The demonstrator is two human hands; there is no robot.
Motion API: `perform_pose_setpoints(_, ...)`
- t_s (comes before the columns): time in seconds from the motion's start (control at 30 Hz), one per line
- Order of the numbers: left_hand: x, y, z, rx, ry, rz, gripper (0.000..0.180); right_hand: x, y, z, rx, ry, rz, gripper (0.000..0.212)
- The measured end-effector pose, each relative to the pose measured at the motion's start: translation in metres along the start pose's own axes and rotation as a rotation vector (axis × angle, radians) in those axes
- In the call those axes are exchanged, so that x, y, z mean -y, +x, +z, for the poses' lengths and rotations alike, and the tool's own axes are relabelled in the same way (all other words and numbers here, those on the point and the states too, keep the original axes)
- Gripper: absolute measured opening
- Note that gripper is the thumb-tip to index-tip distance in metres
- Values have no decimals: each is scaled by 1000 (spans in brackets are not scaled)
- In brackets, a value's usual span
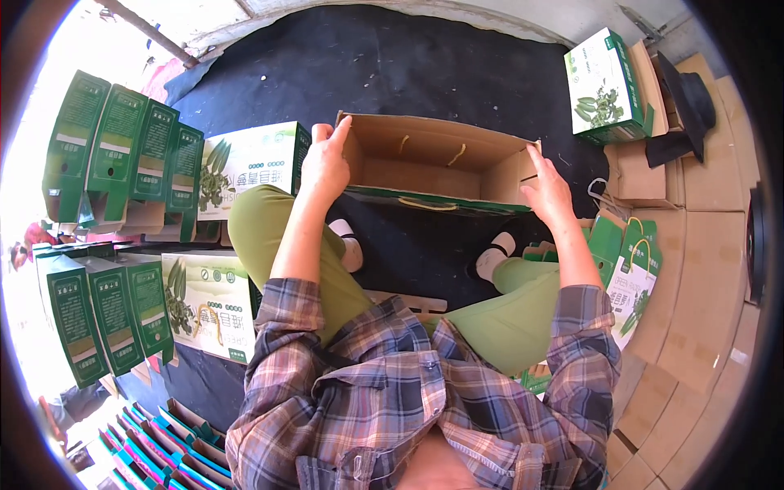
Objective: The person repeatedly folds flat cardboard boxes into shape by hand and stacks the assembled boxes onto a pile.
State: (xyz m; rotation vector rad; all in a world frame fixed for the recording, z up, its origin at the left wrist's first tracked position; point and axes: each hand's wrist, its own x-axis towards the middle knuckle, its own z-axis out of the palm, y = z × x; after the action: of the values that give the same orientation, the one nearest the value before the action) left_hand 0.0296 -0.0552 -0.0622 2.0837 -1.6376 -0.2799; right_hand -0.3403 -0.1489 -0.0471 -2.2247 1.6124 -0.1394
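Observation:
An open-topped cardboard gift box (441,137) is held in front of me, brown inside and green along its near outer face. My left hand (325,167) grips its left end, thumb and fingers up at the top rim. Around the right end is my right hand (550,193), its thumb by the near corner and a finger reaching up to the far corner. Cord handles (457,154) show on the far inside wall, and another yellow cord lies along the near side. The box's underside is hidden.
Printed green-and-white boxes (224,302) stand in rows at my left. Blue and pink-edged cartons (167,449) lie below them. At the right are another printed box (600,90), a black hat (690,106), a green handled box (633,286) and stacked brown cartons (702,294). Black sheeting (392,57) covers the floor.

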Motion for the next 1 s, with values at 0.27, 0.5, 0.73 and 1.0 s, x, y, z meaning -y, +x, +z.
perform_pose_setpoints(0.27, 6, 1, 1, 39, 51, 47, 70, -2, -1, -1, 14, -96, -2, 92)
perform_pose_setpoints(0.5, -1, 7, -5, 169, 139, 42, 80, 3, -1, -3, -7, -152, -88, 88)
perform_pose_setpoints(0.73, -6, 8, -6, 258, 70, 67, 86, 2, 3, -2, 62, -120, -88, 94)
perform_pose_setpoints(1.0, -12, 4, -3, 400, -221, 87, 101, 20, 8, 8, 47, 178, -209, 82)
